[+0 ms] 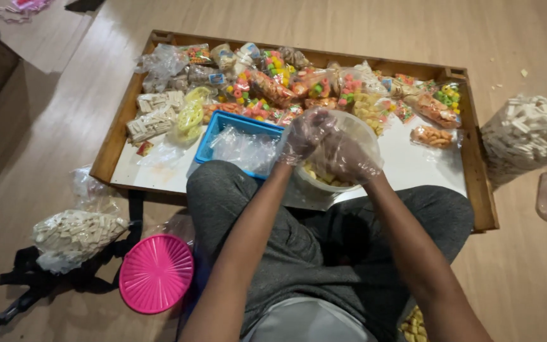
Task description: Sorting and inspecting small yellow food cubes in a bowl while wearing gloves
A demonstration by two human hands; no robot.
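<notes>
Both my hands wear thin clear plastic gloves and meet over a clear plastic tub (pixel 363 130) that holds yellow snack pieces. My left hand (pixel 305 134) is curled at the tub's left rim, fingers bunched around a small clear bag that I can barely make out. My right hand (pixel 348 158) is cupped over the tub's mouth, touching the left hand. What lies between the fingers is hidden. The tub rests at the front edge of a low wooden tray table (pixel 479 190), just beyond my knees.
Several small bags of coloured snacks (pixel 273 85) cover the table's far half. A blue tray (pixel 213 136) with empty clear bags sits left of the tub. A pink lid (pixel 156 273) and a bag of white sticks (pixel 74 235) lie on the floor left; a bigger one (pixel 527 133) right.
</notes>
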